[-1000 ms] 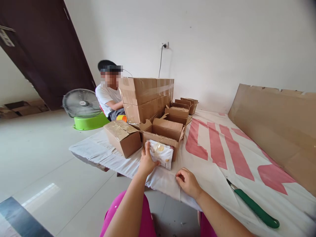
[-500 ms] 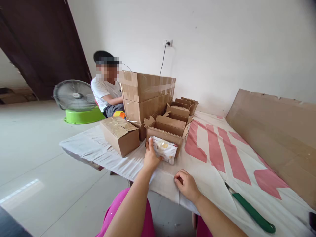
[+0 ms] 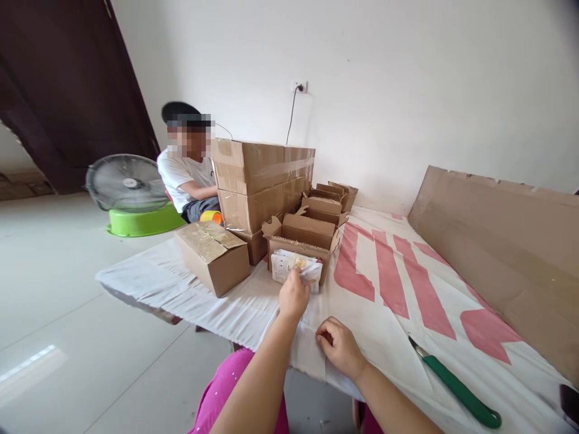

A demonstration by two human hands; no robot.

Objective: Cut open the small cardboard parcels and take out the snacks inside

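Note:
A bundle of flat white printed packets (image 3: 283, 265), with clear tape across its front, leans upright against the near wall of an open cardboard box (image 3: 316, 248). My left hand (image 3: 295, 296) is at the front of the bundle, its fingers drawn together near the taped middle. Whether they pinch anything is hidden by the hand itself. Close to the table's near edge, my right hand (image 3: 341, 345) rests on the cloth with curled fingers and nothing visible in them. A closed, taped carton (image 3: 226, 262) stands to the left of the open box.
Stacked taped cartons (image 3: 265, 169) rise behind, with more open boxes (image 3: 337, 193) in a row. A green-handled knife (image 3: 461, 389) lies at right on the cloth (image 3: 357, 301). A cardboard sheet (image 3: 488, 241) leans at right. Another person (image 3: 185, 175) sits behind the stack, near a fan (image 3: 129, 181).
My left hand has moved from the bundle's left edge to its front middle, and its spread fingers have drawn together. My right hand stays curled on the cloth. The view has shifted slightly.

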